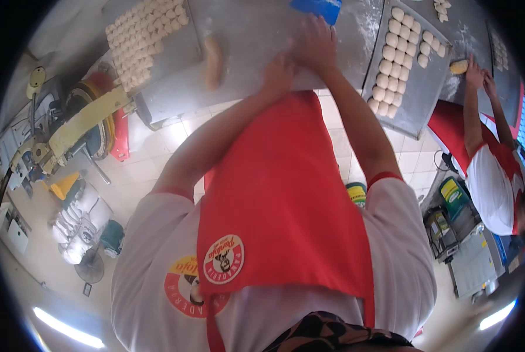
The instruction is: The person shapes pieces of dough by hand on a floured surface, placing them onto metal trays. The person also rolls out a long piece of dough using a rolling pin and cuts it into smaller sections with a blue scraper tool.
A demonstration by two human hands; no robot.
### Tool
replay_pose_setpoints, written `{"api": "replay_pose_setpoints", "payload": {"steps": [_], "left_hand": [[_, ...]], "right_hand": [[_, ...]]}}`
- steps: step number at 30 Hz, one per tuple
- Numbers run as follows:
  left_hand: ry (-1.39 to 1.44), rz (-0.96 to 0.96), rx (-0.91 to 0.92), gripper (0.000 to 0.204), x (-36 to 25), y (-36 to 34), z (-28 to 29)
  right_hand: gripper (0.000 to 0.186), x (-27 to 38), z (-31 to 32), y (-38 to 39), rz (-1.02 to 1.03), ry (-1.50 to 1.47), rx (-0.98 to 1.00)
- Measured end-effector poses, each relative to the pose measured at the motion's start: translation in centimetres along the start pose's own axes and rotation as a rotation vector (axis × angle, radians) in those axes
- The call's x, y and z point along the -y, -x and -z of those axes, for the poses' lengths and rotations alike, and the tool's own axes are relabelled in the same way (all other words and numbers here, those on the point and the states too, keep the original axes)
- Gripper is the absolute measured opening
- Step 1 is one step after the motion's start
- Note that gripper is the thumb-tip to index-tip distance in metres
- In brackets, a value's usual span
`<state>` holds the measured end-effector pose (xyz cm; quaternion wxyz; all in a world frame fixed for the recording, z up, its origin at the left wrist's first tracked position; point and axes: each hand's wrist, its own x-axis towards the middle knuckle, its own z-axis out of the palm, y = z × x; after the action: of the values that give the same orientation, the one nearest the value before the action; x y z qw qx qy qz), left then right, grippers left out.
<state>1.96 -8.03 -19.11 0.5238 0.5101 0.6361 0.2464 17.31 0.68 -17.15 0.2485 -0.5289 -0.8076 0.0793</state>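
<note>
Both my hands reach over the grey metal worktable. My right hand lies on the surface, fingers stretched forward and somewhat blurred, with their tips close to a flat blue sheet-like piece; whether they touch it is unclear. Just left of it and a little nearer, my left hand is smeared by motion, its fingers hard to make out. Anything beneath the hands is hidden. Farther left, by itself, rests a long tan dough roll, also blurred.
At the left, many small dough pieces cover a tray. Rows of dough balls fill part of a metal tray at the right. Beyond it, a co-worker's hands are beside another dough piece. A yellow-armed machine stands left.
</note>
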Motion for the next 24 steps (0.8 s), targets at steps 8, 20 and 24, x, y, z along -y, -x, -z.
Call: {"api": "replay_pose_setpoints", "payload": {"steps": [8, 20, 24], "left_hand": [[0.228, -0.002, 0.216, 0.045, -2.1, -0.2, 0.1], [0.369, 0.165, 0.212, 0.037, -2.8, 0.4, 0.5], [0.165, 0.097, 0.128, 0.033, 1.4, -0.6, 0.8]], "right_hand": [[0.041, -2.5, 7.7, 2.6, 0.285, -0.067, 0.362], [0.039, -0.8, 7.6, 9.1, -0.294, -0.087, 0.23], [0.04, -6.1, 13.5, 7.1, -0.762, -0.217, -0.15]]}}
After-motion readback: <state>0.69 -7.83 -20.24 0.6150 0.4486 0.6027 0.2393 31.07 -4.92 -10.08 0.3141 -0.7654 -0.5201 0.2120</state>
